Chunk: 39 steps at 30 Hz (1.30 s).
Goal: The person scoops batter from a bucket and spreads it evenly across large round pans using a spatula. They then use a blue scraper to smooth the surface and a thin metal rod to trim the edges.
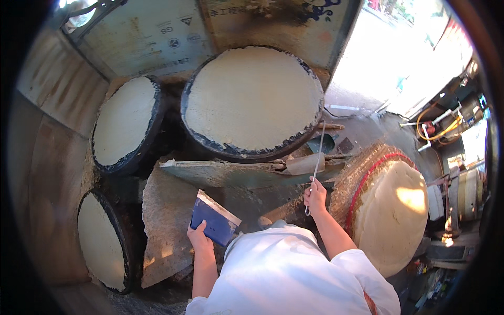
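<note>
In my left hand (201,237) is a flat blue scraper (214,221) with a pale, crusted edge, held up in front of my white shirt. My right hand (316,196) grips a thin metal rod (319,155) near its looped end. The rod's far tip reaches the right rim of a large round griddle (252,102), which a pale sheet of batter covers nearly to its dark edge. Two more black-rimmed griddles, an upper left one (125,120) and a lower left one (100,242), carry similar pale layers.
A stack of thin round flatbreads (390,216) sits at my right on a straw-like mat edged in red. Before me stands a board (220,173), and a rough sheet (169,228) leans at left. A green dustpan (321,143) lies beyond; hoses (441,130) run at far right.
</note>
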Each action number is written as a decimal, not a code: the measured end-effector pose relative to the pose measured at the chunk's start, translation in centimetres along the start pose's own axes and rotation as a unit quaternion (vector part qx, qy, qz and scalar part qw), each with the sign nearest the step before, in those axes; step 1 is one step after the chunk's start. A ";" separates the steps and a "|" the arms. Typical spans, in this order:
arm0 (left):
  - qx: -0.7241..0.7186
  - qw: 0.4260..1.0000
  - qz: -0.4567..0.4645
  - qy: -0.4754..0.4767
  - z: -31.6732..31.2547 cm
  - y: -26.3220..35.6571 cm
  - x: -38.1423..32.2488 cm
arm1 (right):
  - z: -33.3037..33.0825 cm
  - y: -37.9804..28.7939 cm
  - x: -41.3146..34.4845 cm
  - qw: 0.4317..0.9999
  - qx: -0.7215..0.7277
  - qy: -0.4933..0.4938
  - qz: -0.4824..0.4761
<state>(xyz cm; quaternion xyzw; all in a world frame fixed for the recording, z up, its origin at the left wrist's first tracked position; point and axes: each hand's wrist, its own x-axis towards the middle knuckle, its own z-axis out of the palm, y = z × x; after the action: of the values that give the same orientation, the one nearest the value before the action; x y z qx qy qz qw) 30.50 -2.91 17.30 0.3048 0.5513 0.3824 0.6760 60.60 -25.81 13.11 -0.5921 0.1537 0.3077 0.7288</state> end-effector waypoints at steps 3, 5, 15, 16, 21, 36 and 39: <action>-0.017 1.000 -0.003 0.024 -1.0 -0.1 0.2 | -0.2 -0.5 2.4 1.000 0.006 0.018 0.002; -0.023 0.999 -0.006 0.034 -1.4 -0.2 0.2 | -0.6 -1.9 5.4 0.999 -0.039 0.007 -0.033; -0.031 0.999 0.015 0.024 -2.3 0.1 0.7 | -1.6 -8.5 16.1 0.952 -0.224 0.047 -0.203; -0.031 0.999 0.012 0.029 -2.8 0.1 0.8 | -1.9 -6.5 15.1 0.903 -0.302 0.071 -0.297; -0.038 0.998 0.007 0.057 -6.2 0.2 0.7 | -6.9 1.0 3.8 0.804 -0.419 0.246 -0.343; -0.108 0.993 -0.045 0.006 -5.0 1.2 0.2 | -10.9 2.7 -5.4 0.583 -0.751 0.294 -0.093; -0.171 0.978 -0.089 -0.080 -2.4 1.2 -0.4 | -3.9 1.1 -7.4 0.645 -0.702 0.117 -0.280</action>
<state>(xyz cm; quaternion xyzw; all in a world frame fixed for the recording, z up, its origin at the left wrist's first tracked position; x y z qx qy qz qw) 27.91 -2.70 17.99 0.1645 0.4466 0.3838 0.7914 54.83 -31.35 15.61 -0.9722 -0.1970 0.0327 0.1226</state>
